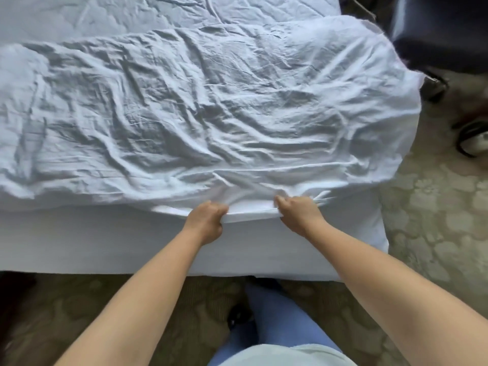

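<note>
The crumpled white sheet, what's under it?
Below the near edge of the crumpled white sheet, gripped by the left hand and right hand, the white mattress shows. Anything beneath the rest is covered.

Looks like a bedroom. Just past the left hand (208, 220) and the right hand (298, 215), a crumpled white cloth bed cover (211, 107) spread over a thick white mattress (105, 241). Under the hands and off to their right, a soft brown-green carpet with a flower pattern (427, 207). Far up and to the right of the hands, a dark chair on wheels (435, 35).
</note>
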Demonstrator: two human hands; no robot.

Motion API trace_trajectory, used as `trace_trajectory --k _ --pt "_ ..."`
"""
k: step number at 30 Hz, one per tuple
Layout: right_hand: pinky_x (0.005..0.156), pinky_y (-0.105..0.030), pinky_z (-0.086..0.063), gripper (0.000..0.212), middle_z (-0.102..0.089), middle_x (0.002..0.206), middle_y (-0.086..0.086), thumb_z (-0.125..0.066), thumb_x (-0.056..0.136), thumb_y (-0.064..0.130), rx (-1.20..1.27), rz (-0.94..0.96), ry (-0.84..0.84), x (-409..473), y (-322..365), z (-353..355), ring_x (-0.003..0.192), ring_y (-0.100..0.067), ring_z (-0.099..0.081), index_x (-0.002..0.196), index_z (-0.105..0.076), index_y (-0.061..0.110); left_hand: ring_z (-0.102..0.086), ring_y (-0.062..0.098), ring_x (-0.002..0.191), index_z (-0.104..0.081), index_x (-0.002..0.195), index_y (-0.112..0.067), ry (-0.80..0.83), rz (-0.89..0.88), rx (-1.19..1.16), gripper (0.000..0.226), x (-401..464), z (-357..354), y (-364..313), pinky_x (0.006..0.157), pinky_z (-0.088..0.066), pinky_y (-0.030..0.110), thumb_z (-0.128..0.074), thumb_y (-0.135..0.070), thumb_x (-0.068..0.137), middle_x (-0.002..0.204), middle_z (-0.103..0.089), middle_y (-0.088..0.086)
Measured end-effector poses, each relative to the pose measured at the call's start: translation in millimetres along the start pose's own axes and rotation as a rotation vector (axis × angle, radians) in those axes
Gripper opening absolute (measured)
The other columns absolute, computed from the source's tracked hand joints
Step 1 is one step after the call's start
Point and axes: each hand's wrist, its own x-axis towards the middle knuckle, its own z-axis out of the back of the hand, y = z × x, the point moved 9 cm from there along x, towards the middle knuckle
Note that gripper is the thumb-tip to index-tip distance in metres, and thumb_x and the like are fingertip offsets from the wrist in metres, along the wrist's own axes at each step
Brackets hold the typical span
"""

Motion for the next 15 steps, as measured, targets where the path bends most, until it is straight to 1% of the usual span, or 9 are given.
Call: trace_trajectory --k 1,2,3,4,5,6,8,12,15 --pt "0.047 -0.027 -0.044 0.036 -0.065 0.065 -0.011 -0.079 0.056 0.002 0.001 -0.074 -0.059 -6.6 -6.3 11.2 0.054 -0.029 -0.063 0.086 -0.06 0.007 -0.054 0.032 0.102 -0.054 0.104 -0.012 -0.015 -0.013 -0.012 0.029 -3.7 2.8 -5.0 0.074 -0.049 0.038 -0.047 0.001 0.079 0.106 -0.059 0.008" --pt "0.043 -0.026 -0.042 0.038 -0.062 0.058 -0.011 -0.078 0.046 -0.007 0.01 -0.141 -0.157 -15.1 -11.9 22.1 0.047 -0.028 -0.06 0.078 -0.06 0.006 -0.055 0.032 0.1 -0.051 0.111 -0.015 -0.017 -0.007 -0.028 0.036 -7.6 2.7 -7.7 0.07 -0.047 0.037 -0.046 0.002 0.079 0.109 -0.059 0.005" --pt "0.048 -0.027 -0.042 0.038 -0.065 0.066 -0.013 -0.073 0.052 -0.009 0.044 -0.188 -0.13 -23.7 -12.4 24.1 0.055 -0.029 -0.063 0.086 -0.061 0.005 -0.056 0.031 0.098 -0.047 0.121 -0.019 -0.003 0.016 -0.044 0.046 -12.8 0.5 -9.7 0.067 -0.045 0.035 -0.046 0.0 0.08 0.111 -0.059 0.004" --pt "0.057 -0.03 -0.041 0.037 -0.067 0.085 -0.016 -0.064 0.068 -0.008 0.078 -0.226 -0.068 -31.5 -9.9 17.1 0.074 -0.031 -0.065 0.103 -0.058 0.004 -0.057 0.031 0.097 -0.039 0.133 -0.024 0.024 0.044 -0.052 0.056 -18.2 -4.8 -10.6 0.066 -0.042 0.033 -0.047 -0.002 0.081 0.111 -0.06 0.004" --pt "0.064 -0.032 -0.038 0.04 -0.065 0.103 -0.016 -0.053 0.079 -0.006 0.073 -0.237 0.015 -39.2 -5.5 1.7 0.09 -0.032 -0.063 0.118 -0.051 0.004 -0.058 0.031 0.095 -0.029 0.141 -0.027 0.051 0.059 -0.044 0.065 -24.8 -10.5 -12.6 0.064 -0.04 0.032 -0.049 -0.006 0.083 0.109 -0.06 0.005" --pt "0.067 -0.033 -0.036 0.042 -0.063 0.111 -0.014 -0.045 0.084 -0.006 0.061 -0.219 0.062 -46.4 0.7 -12.7 0.097 -0.031 -0.06 0.125 -0.045 0.005 -0.059 0.03 0.092 -0.02 0.146 -0.028 0.068 0.066 -0.026 0.072 -30.7 -17.4 -14.3 0.063 -0.04 0.032 -0.05 -0.009 0.084 0.104 -0.061 0.005" --pt "0.068 -0.033 -0.037 0.037 -0.062 0.11 -0.011 -0.04 0.086 -0.005 0.034 -0.196 0.089 -60.1 8.2 -23.9 0.098 -0.029 -0.059 0.12 -0.047 0.007 -0.059 0.027 0.086 -0.015 0.149 -0.026 0.054 0.08 -0.034 0.075 -39.8 -26.8 -14.5 0.061 -0.042 0.032 -0.053 -0.015 0.086 0.096 -0.059 0.003" --pt "0.092 -0.034 -0.034 0.027 -0.053 0.123 -0.005 -0.045 0.09 0.02 0.053 -0.028 0.072 -54.7 18.3 -15.8 0.115 -0.025 -0.045 0.11 -0.062 0.015 -0.06 0.028 0.094 -0.043 0.131 -0.02 -0.038 0.116 -0.111 0.05 -42.5 -22.1 -3.5 0.068 -0.048 0.034 -0.061 -0.038 0.088 0.106 -0.064 0.005" --pt "0.109 -0.034 -0.024 0.036 -0.029 0.152 -0.003 -0.048 0.09 0.039 0.207 -0.02 0.078 -41.3 15.6 -13.8 0.138 -0.021 -0.028 0.121 -0.057 0.022 -0.057 0.026 0.104 -0.056 0.114 -0.021 -0.048 0.167 -0.122 0.026 -42.9 -17.0 1.8 0.07 -0.04 0.028 -0.059 -0.03 0.09 0.117 -0.061 0.003"
